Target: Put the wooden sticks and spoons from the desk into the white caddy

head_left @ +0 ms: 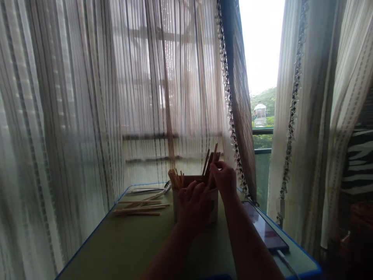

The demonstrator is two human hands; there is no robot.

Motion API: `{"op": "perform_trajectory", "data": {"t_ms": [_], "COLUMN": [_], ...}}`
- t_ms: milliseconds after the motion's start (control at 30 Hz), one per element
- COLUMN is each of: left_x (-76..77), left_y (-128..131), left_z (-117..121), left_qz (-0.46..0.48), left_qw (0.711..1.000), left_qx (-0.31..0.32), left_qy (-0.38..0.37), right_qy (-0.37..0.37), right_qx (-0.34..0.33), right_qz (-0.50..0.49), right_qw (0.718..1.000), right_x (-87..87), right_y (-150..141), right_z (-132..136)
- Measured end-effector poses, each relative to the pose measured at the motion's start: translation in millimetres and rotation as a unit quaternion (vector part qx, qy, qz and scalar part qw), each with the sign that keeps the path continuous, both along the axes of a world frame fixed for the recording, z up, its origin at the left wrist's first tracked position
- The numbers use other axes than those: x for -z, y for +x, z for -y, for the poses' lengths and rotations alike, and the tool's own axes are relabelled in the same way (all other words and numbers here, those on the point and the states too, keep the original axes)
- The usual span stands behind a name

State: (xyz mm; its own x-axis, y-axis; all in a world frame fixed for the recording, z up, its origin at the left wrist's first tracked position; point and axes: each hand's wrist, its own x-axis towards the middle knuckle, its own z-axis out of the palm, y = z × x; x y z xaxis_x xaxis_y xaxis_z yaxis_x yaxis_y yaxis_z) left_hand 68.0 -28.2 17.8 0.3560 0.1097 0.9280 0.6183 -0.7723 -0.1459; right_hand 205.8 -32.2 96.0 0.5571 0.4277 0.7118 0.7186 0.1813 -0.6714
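A box-shaped utensil holder (215,213) stands on the table in front of me. My left hand (194,202) is closed over its near rim, fingers curled inward. At the holder's right side, my right hand (225,181) pinches a chopstick (215,149) that stands upright, its lower end hidden inside. Other sticks (205,161) rise just left of those fingers. A bundle of light chopsticks (174,179) leans in the holder's left part. The holder's inside is mostly hidden by my hands and dim light.
Several loose chopsticks (142,209) lie on the table (116,241) to the left, with a slotted metal spoon (167,187) behind them. A phone (266,229) with a white cable (287,264) lies along the right edge. Striped curtains (140,97) hang behind the table.
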Motion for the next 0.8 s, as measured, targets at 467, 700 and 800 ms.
{"op": "perform_trajectory", "data": {"t_ms": [467, 700, 800], "left_x": [1.5, 2.2, 3.6], "left_y": [-6.2, -11.4, -14.1], "left_z": [-8.7, -8.0, -8.1], "left_qz": [-0.022, 0.017, 0.039], "left_qw": [0.998, 0.998, 0.998], "left_qx": [0.017, 0.030, 0.031], "left_qy": [-0.058, -0.050, -0.041], "right_qy": [-0.184, -0.195, -0.186], "right_qx": [-0.190, -0.191, -0.172], "right_qz": [-0.002, 0.031, 0.037], "right_qw": [0.964, 0.961, 0.967], "right_x": [11.7, 14.9, 14.6], "right_y": [11.0, 8.7, 6.6], "right_z": [-7.8, -14.9, -16.3]}}
